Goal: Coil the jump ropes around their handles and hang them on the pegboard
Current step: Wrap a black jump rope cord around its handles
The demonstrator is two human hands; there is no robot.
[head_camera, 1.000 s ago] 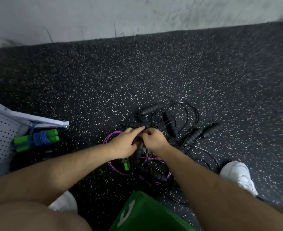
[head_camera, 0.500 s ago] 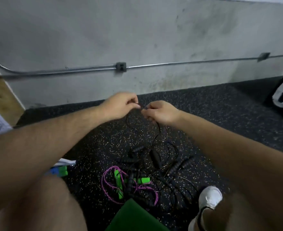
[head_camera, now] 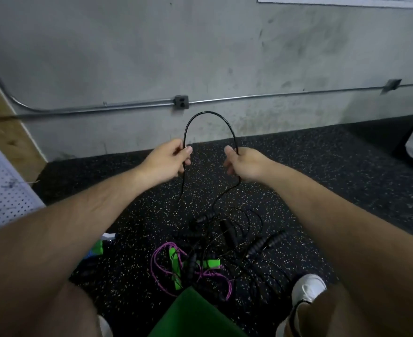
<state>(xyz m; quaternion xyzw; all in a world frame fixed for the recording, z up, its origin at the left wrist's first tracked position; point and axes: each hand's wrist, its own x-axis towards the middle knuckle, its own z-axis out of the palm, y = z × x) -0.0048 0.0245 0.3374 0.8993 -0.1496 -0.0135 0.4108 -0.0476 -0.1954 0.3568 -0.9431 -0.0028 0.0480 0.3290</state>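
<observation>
A black jump rope arches up between my two raised hands. My left hand pinches one side of the loop and my right hand pinches the other. Both strands run down to a tangled pile on the floor. The pile holds several black handles, black cords, and a purple rope with green handles. A white pegboard leans at the left edge.
A grey concrete wall with a metal conduit and outlet box stands ahead. A green box sits between my knees. My white shoe rests right of the pile. A green and blue bundle lies by the pegboard's foot.
My hands lifted from the pile with a black rope, then spread apart, opening the rope into an upright loop. The view tilted up toward the wall.
</observation>
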